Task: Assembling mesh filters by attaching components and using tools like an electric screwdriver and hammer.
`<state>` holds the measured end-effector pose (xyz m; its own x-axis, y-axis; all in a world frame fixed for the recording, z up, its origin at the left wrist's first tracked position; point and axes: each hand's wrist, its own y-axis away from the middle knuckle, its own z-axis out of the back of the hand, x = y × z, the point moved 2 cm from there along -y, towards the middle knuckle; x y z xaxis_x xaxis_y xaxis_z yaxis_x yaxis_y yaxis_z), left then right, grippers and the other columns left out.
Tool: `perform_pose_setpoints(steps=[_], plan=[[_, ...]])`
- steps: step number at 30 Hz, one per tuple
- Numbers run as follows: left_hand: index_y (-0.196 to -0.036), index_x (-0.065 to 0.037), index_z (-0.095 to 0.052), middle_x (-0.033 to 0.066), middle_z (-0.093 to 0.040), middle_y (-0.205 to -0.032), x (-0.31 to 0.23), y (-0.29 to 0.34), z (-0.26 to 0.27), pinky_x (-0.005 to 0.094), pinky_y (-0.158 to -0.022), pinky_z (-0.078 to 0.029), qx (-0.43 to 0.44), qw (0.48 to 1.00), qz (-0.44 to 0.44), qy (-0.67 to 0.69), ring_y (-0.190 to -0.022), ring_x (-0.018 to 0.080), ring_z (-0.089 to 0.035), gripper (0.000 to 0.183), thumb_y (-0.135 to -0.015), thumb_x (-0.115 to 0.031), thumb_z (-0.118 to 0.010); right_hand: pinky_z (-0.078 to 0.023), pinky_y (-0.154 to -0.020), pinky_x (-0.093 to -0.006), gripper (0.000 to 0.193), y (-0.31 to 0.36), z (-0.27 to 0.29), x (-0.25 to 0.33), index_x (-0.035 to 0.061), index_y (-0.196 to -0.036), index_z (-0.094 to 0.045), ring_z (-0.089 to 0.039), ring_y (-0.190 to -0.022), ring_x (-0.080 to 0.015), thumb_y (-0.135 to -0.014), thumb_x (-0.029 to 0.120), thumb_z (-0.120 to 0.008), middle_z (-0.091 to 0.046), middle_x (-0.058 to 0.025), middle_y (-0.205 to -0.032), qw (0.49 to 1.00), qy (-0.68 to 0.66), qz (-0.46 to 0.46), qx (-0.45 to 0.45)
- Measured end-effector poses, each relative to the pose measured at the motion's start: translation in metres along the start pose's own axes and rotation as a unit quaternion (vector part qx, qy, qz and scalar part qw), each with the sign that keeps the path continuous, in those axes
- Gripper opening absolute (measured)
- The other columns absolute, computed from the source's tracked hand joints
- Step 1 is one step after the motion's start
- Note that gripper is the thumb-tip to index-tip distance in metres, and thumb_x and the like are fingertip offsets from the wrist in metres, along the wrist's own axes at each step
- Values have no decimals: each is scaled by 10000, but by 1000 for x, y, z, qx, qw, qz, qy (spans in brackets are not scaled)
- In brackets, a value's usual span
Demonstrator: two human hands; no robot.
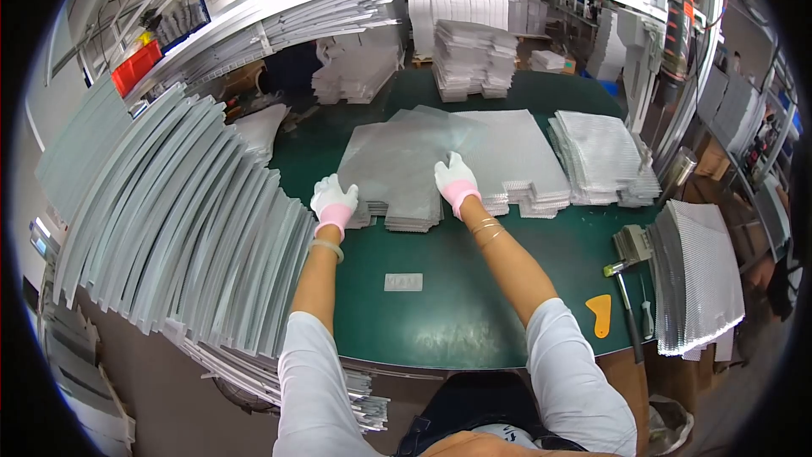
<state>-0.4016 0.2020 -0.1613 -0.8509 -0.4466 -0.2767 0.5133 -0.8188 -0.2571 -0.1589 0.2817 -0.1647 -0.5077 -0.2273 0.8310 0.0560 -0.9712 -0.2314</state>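
My left hand (336, 200), in a white glove with a pink cuff, is closed at the near left corner of a thin grey mesh sheet (393, 152). My right hand (456, 178), gloved the same way, is closed at the sheet's right side, its thumb and fingertips together. This see-through sheet lies at a slant over two stacks of similar sheets, the left stack (412, 218) and the right stack (524, 152). Their near edges are notched. The glove fabric hides exactly how the fingertips meet the sheet.
Upright grey framed panels (186, 211) crowd the left. Further mesh stacks stand at the right (596, 156), the far right (698, 275) and the back (475, 59). On the green table (440, 322) lie a small pale plate (403, 282), an orange scraper (600, 315), a hammer (627, 305) and a screwdriver (646, 309).
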Motion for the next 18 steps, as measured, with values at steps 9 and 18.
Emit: perform_pose_setpoints(steps=[9, 18], plan=[[-1246, -77, -507, 100, -504, -1293, 7, -43, -15, 413, -997, -379, 6, 999, 37, 6, -1232, 264, -432, 622, -772, -470, -596, -474, -848, -434, 580, 8, 0, 19, -11, -1282, -353, -597, -960, -412, -850, 354, -483, -555, -294, -1140, 977, 192, -74, 63], [-1257, -99, -511, 90, -492, -1304, -18, -44, -29, 414, -1031, -309, 86, 996, 3, -10, -1249, 262, -398, 641, -776, -519, -554, -473, -856, -422, 686, 3, -5, 3, 9, -1377, -257, -613, -976, -368, -836, 366, -483, -608, -266, -1057, 985, 105, -121, 62]])
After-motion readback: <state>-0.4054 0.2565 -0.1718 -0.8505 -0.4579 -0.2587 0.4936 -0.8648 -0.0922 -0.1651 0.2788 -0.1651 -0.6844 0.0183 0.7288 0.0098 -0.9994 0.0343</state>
